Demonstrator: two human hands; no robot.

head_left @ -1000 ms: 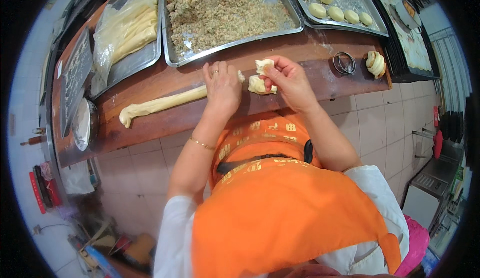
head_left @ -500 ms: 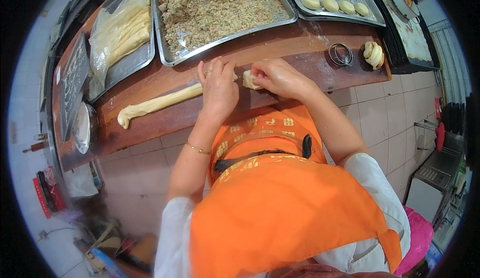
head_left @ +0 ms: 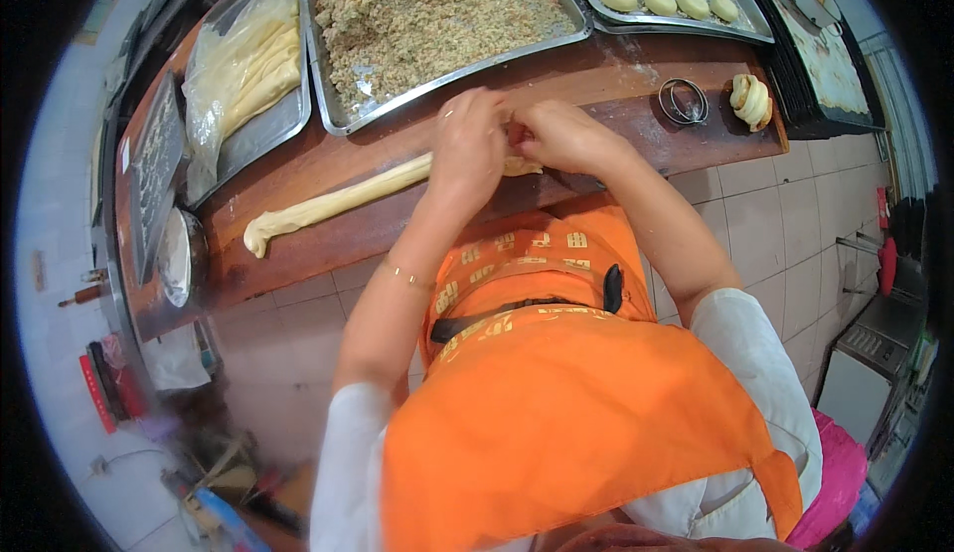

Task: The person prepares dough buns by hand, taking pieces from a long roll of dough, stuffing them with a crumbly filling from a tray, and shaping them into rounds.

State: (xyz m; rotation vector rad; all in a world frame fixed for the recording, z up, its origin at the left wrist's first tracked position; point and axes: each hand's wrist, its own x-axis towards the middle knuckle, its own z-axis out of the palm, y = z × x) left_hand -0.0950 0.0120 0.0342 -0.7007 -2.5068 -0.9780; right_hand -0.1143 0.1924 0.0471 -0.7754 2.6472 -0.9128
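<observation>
A long pale rope of dough lies along the front of the wooden table, its rounded left end twisted. My left hand is over the rope's right part, its fingers smeared by motion. Just right of it, my right hand has its fingers curled together, tips against the left hand. What they pinch is hidden between the hands. Below the two hands the rope's right end peeks out.
Behind are a tray of crumbly filling, a tray of plastic-covered dough and a tray of round dough pieces. Metal ring cutters and a coiled dough piece sit right, a bowl left.
My hands have come together and shifted a little right and away from me. The dough piece that showed in my right fingers is now out of sight.
</observation>
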